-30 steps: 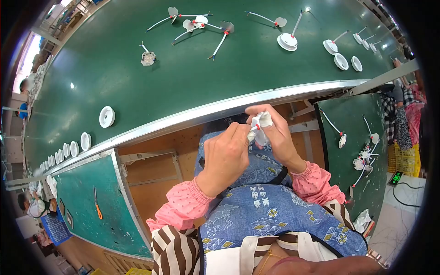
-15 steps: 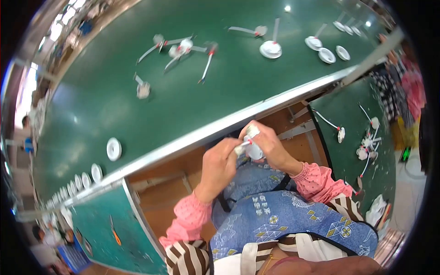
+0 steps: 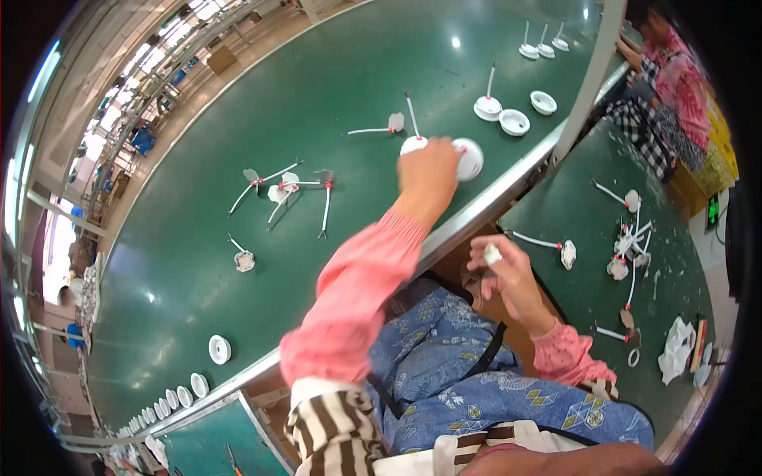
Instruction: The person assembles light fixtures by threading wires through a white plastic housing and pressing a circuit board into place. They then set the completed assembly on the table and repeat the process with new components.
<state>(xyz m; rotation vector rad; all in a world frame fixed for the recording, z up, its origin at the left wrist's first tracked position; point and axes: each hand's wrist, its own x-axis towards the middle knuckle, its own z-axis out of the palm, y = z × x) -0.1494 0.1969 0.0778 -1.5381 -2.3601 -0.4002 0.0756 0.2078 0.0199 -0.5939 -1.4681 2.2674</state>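
My left hand reaches over the green table, its fingers closed at the edge of a white round cap. A red spot shows on that cap near my fingertips; the grip itself is partly hidden. Just behind my hand stands another white cap with a wire rising from it, partly covered by the hand. My right hand hangs in front of the table edge with its fingers apart and nothing in them. A whitish wrap covers one of its digits.
Wired discs lie in a cluster on the table. White rings line the near left edge. Open white caps sit at the right. The side table holds more wired discs. A metal post rises nearby; a co-worker is beyond.
Both hands were together over my lap at a white wired part. Now my left hand has carried a white cap out over the table, and my right hand has let go and opened.
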